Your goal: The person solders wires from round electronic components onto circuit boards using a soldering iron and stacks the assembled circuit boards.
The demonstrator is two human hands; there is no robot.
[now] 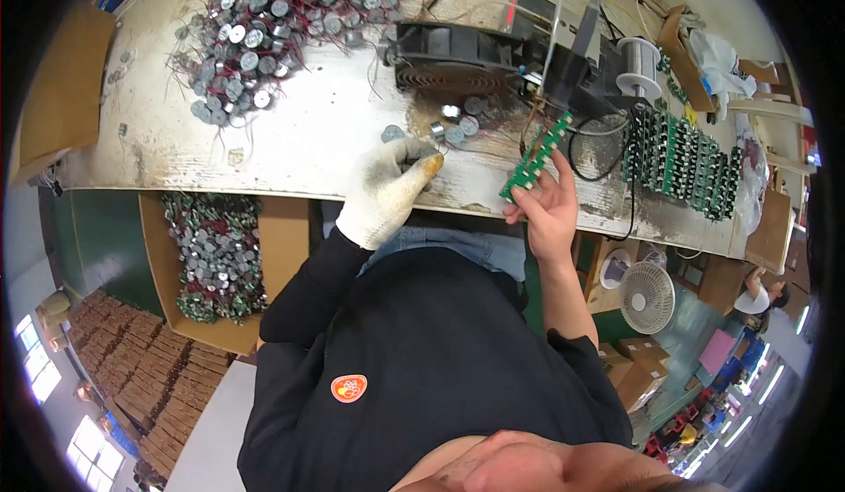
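Observation:
My right hand, bare, pinches the lower end of a narrow green circuit board strip. The strip slants up toward a soldering machine, its upper end close under the machine's tip. In a white glove stained at the fingertips, my left hand is closed over the table's front part; whatever is between thumb and fingers is hidden. Just beyond the glove lie several small round metal motors with thin red wires. Behind them stands a black blower fan.
A large heap of wired motors covers the back left. A solder wire spool and rows of green circuit boards stand at right. Below the table's edge is a cardboard box of wired parts; a white fan stands to the right.

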